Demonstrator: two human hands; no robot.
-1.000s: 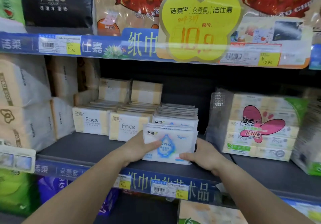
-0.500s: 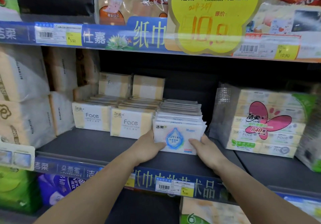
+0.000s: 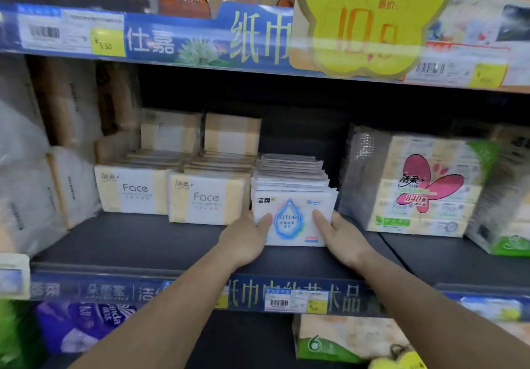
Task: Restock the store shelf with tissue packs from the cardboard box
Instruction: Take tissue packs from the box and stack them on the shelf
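Hands on tissue packs, fingertips hidden, price labels blurred.

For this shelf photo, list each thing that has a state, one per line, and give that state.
Lotion tissue packs: upright row on the shelf, front pack held.
Left hand: thumb on the front pack's face, gripping its left edge.
Right hand: thumb on the face, gripping the right edge.
Face tissue packs: standing beside the row, untouched.
Shelf: partly stocked.
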